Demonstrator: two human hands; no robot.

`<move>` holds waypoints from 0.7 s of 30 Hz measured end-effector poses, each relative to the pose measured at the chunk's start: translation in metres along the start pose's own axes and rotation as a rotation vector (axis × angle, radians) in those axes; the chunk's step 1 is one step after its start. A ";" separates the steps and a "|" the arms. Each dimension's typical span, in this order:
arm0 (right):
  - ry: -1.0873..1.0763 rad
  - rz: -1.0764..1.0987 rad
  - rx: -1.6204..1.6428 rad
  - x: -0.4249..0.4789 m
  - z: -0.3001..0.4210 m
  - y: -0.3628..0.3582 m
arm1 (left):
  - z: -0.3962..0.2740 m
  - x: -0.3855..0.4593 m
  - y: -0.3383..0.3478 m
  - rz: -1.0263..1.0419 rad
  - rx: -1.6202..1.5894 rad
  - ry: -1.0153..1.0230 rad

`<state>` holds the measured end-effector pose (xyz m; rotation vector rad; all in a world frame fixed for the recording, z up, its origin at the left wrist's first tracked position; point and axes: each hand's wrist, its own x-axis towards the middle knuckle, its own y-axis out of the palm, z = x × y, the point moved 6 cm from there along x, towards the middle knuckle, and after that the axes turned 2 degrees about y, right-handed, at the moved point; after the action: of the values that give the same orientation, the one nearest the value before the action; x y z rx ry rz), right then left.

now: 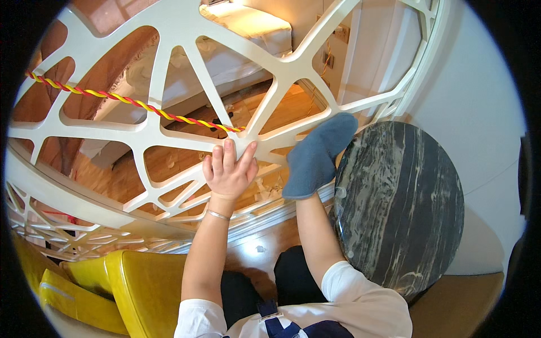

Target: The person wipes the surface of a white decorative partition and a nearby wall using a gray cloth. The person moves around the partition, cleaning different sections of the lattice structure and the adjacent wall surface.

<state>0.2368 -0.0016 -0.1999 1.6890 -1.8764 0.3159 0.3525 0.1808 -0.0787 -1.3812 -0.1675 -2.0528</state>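
My left hand (229, 171), bare with a thin silver bangle at the wrist, lies against a white openwork lattice panel (249, 145) where several bars meet, its fingers spread and holding nothing. Just above the fingertips ends a twisted red and yellow cord (169, 115), which runs to the left across the lattice. My right hand (321, 156) is covered by a blue-grey cloth mitt or cloth, beside the lower right bars of the lattice and the rim of the round table. The covering hides its fingers.
A round black marbled tabletop (401, 207) stands at the right. A yellow upholstered chair (143, 291) is at the lower left, a brown seat (456, 300) at the lower right. Through the lattice show a bed (253, 25) and a wooden floor (245, 110).
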 end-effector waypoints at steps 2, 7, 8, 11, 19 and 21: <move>-0.032 -0.185 -0.637 -0.016 -0.014 -0.017 | -0.003 -0.003 0.000 0.010 -0.006 -0.007; 0.352 -0.047 -2.679 -0.065 -0.079 -0.059 | -0.005 -0.001 -0.001 0.019 0.017 0.010; 0.375 0.023 -2.719 -0.069 -0.083 -0.060 | -0.006 -0.002 -0.001 0.015 0.017 0.012; 0.604 0.307 -2.920 -0.070 -0.087 -0.059 | 0.000 -0.005 0.001 0.018 0.029 0.011; 0.841 0.379 -3.237 -0.038 -0.105 -0.003 | 0.001 -0.005 -0.001 0.029 0.018 0.004; 0.931 0.287 -3.149 -0.038 -0.102 -0.001 | 0.000 -0.002 -0.002 0.024 0.016 0.000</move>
<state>0.2654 0.0850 -0.1403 -0.9198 -0.0666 -1.0329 0.3520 0.1840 -0.0800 -1.3679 -0.1664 -2.0275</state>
